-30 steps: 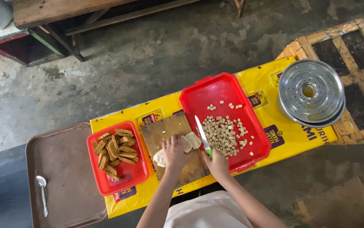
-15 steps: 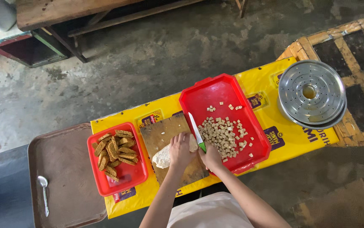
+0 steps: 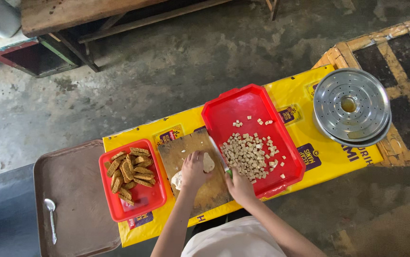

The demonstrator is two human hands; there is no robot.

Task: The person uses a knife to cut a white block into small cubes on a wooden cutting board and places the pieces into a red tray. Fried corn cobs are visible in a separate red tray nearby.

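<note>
On the wooden cutting board, near the person's body, the left hand lies flat with its fingers pressed down on a pale slice of food; another pale piece shows at the left side of this hand. Just right of the board, the right hand is closed around the green handle of a knife, and the blade points away from the person, along the right edge of the board. Left of the board and touching it stands a small red tray with brown fried strips. Right of the board is a bigger red tray that holds many small pale cubes. Farther left of the board is a brown metal tray with a white spoon. Far right of the board lies a round steel lid with holes.
</note>
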